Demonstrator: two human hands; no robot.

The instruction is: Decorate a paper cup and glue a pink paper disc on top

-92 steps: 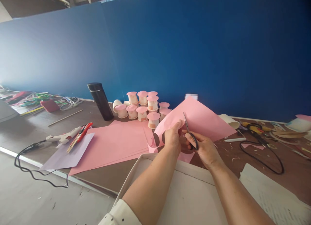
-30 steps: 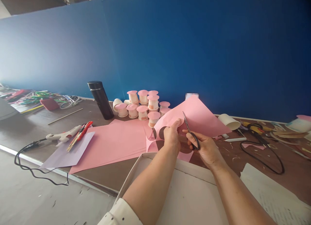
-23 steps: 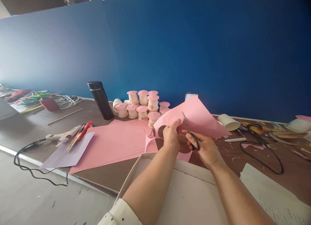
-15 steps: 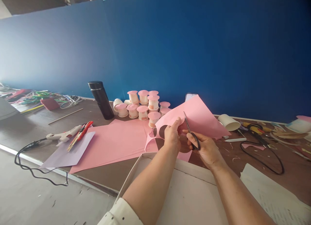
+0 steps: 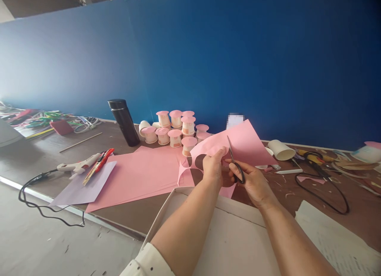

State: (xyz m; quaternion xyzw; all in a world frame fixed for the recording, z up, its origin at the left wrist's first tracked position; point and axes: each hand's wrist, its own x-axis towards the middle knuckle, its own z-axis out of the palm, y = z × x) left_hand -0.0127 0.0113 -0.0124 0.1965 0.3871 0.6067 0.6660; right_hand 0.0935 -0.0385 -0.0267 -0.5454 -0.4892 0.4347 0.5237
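Observation:
My left hand (image 5: 213,168) pinches a pink paper sheet (image 5: 244,145) that is lifted off the table and has round holes cut along its left edge. My right hand (image 5: 251,180) grips black-handled scissors (image 5: 233,160), their blades pointing up into the sheet right beside my left thumb. Both hands hover over the far edge of a white cardboard box (image 5: 226,232). Under the held sheet lies a stack of pink paper (image 5: 139,174) on the brown table (image 5: 53,153).
Several paper cups with pink round tops (image 5: 175,129) stand behind the paper, next to a black flask (image 5: 124,122). At left lie a glue gun (image 5: 77,166), a red cutter (image 5: 99,165) and a lilac sheet (image 5: 81,186). At right lie a tipped white cup (image 5: 280,149) and black cable (image 5: 324,180).
The held sheet has turned slightly and the scissors have advanced a little along the cut. My hands stay in nearly the same place.

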